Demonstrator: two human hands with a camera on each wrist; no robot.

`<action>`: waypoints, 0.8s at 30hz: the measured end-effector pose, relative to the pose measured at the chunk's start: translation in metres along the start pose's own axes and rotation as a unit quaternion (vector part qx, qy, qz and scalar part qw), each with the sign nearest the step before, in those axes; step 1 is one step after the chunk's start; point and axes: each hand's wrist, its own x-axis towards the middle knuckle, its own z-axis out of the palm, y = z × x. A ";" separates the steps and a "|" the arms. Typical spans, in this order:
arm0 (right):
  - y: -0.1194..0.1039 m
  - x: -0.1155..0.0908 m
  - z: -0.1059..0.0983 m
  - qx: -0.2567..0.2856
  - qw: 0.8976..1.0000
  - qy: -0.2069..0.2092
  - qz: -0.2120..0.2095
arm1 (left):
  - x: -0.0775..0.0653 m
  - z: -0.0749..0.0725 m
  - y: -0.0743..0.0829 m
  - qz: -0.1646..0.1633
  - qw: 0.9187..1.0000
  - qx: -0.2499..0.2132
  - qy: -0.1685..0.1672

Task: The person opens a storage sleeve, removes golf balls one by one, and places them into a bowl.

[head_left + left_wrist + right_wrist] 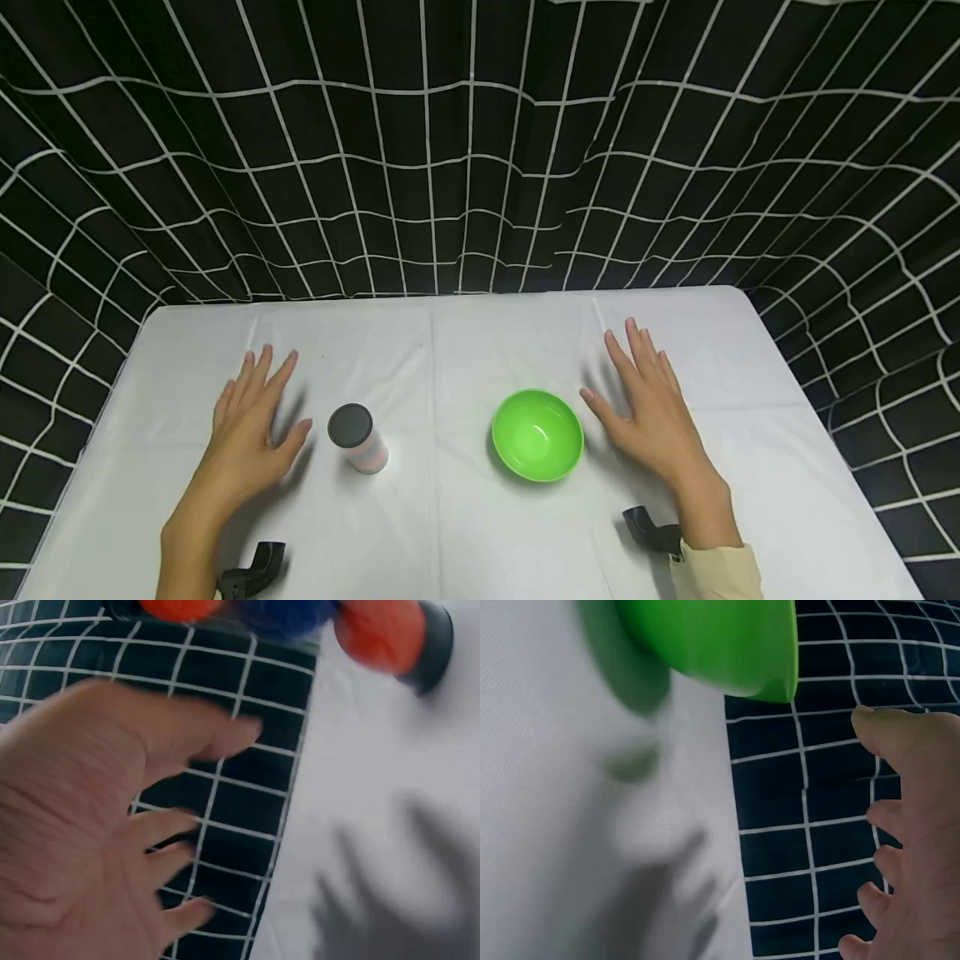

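A lidded cylindrical container [368, 452] stands upright on the white table, its dark grey lid [350, 425] facing up. In the left wrist view its body shows large orange-red and blue patches [381, 634] below a dark rim. To its left hovers my left hand [251, 437], fingers spread, thumb towards the container but apart from it. A bright green bowl [537, 435], with nothing inside, sits right of the middle. My right hand [651, 408] is just right of the bowl, fingers extended and not touching it. Both hands cast shadows on the cloth.
A white cloth [450, 533] covers the table. Black fabric with a white grid [450, 192] hangs behind and at both sides. Black camera mounts are worn at the left wrist [251, 571] and right wrist [651, 531].
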 end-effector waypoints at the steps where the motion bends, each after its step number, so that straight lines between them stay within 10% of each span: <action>1: -0.001 0.000 -0.001 0.001 1.000 0.001 -0.002 | -0.001 0.000 0.001 0.003 1.000 -0.014 -0.016; 11: -0.010 0.003 -0.003 0.025 1.000 0.007 -0.015 | -0.005 0.006 0.008 0.027 0.981 -0.126 -0.142; 24: -0.019 0.001 -0.008 0.055 0.998 -0.012 0.013 | 0.007 0.024 0.006 0.043 0.956 -0.232 -0.174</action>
